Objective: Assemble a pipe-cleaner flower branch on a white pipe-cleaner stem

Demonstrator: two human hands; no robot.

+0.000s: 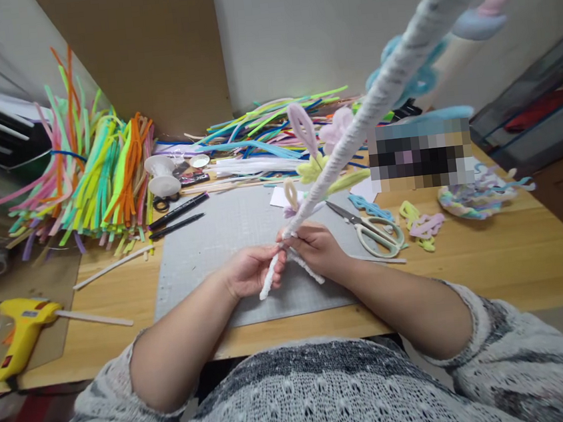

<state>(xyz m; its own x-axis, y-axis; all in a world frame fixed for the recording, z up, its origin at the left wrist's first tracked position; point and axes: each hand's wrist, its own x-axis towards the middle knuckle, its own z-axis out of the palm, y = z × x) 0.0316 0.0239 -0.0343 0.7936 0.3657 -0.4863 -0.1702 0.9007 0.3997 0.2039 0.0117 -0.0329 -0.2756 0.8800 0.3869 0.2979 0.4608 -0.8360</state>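
Observation:
A long stick wrapped in white pipe cleaner (350,147) slants up from my hands to the top right, close to the camera. My left hand (250,271) is closed, its fingertips pinching the stick's lower end where a white pipe-cleaner tail (269,279) hangs. Around the same end, my right hand (318,247) is closed too; a second white tail (307,267) pokes out below it. Along the stick sit fuzzy shapes: a lilac loop (301,125), a pink flower (337,128), a yellow flower (313,167) and a blue curled piece (419,82).
A grey cutting mat (214,245) lies under my hands. Scissors (377,234) rest to the right, near small pipe-cleaner pieces (426,224). On the left are a yellow glue gun (27,328), black pens (179,218), a white spool (163,176) and a large pipe-cleaner bundle (107,175).

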